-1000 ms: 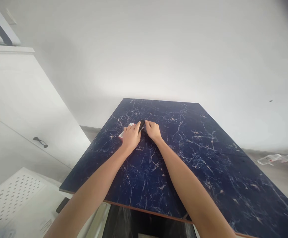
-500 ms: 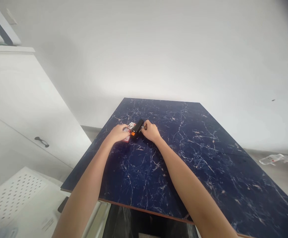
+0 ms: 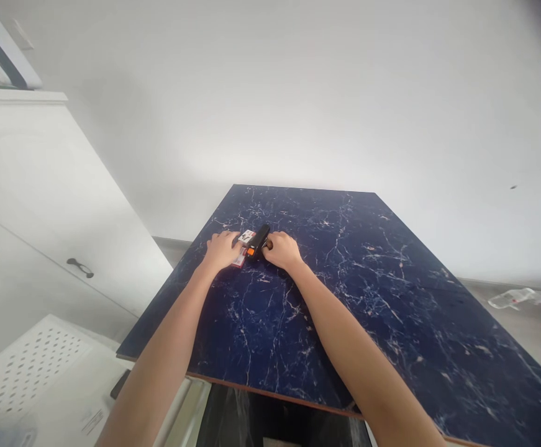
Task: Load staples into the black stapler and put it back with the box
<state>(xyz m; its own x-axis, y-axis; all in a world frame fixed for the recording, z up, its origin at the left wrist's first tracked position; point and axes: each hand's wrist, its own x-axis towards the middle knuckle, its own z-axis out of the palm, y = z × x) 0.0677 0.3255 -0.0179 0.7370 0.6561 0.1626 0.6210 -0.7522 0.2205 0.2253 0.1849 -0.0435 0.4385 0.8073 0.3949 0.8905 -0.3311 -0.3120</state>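
Observation:
A black stapler-like tool with an orange end lies slantwise near the middle of the blue marbled table. On its left, partly under or against it, is a small red-and-white box. My left hand rests beside the box, fingers spread and the thumb reaching its edge. Close against the tool's right side, my right hand is closed, with fingers curled. A small shiny bit shows by its fingertips, but what they grip is hidden.
To the left stands a white cabinet with a dark handle. A white perforated piece is at the lower left. Clear plastic lies beyond the table's right edge. The wall rises behind the table.
My left hand has loosened, its fingers now spread out and more of the box showing. My right hand has turned slightly, its fingers curled lower beside the tool. The tool has barely moved.

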